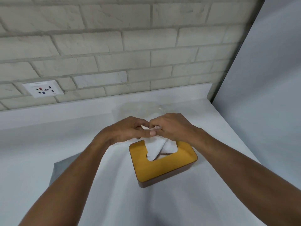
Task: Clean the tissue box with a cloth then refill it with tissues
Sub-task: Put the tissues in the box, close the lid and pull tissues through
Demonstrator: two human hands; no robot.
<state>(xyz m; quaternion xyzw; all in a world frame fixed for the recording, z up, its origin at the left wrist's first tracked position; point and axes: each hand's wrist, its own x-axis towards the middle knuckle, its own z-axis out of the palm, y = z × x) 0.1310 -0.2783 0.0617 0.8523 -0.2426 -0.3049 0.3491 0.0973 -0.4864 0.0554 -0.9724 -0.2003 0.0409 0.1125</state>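
Note:
A tissue box (164,168) with a yellow lid and brown base stands on the white table, right of centre. A white tissue (158,148) sticks up out of the slot in its lid. My left hand (128,129) and my right hand (172,126) meet just above the box's far end, and the fingers of both pinch the top of that tissue. The tissue's upper edge is hidden between my fingers. A grey cloth (65,170) lies flat on the table to the left, partly under my left forearm.
A clear plastic wrapper (140,110) lies on the table behind my hands. A brick wall with a white socket plate (43,90) runs along the back. A pale wall panel (260,95) closes the right side. The white table (48,136) stretches left.

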